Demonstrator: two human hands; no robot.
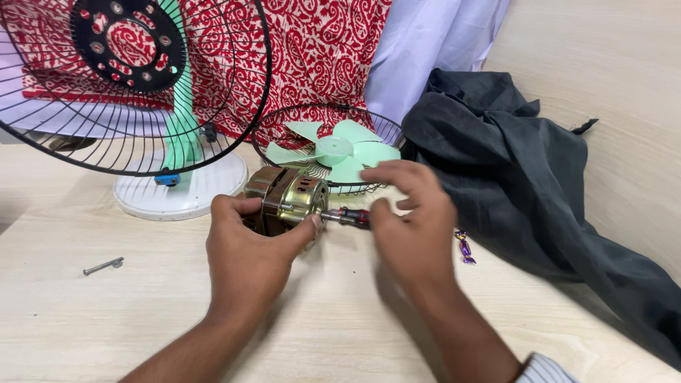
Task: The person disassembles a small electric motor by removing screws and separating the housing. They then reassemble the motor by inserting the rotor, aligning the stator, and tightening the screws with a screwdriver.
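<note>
Left hand (pixel 245 245) grips the motor (pixel 287 198), right hand (pixel 411 227) pinches the screwdriver (pixel 347 216), bare table (pixel 106 319) nearer

The scene is evenly and fairly brightly lit, with soft diffuse light that seems to fall from above and a little from the left. Shadows are faint and soft-edged: a blurred one lies on the pale wooden table (pixel 340 333) to the right of the right hand (pixel 411 227) and its forearm, and a dim one under the dark grey cloth (pixel 539 184). The brass-coloured motor (pixel 287 198) carries small bright glints. Focus is good in the centre; the fingertips of the right hand are slightly smeared. Straight lines bow a little toward the edges
</note>
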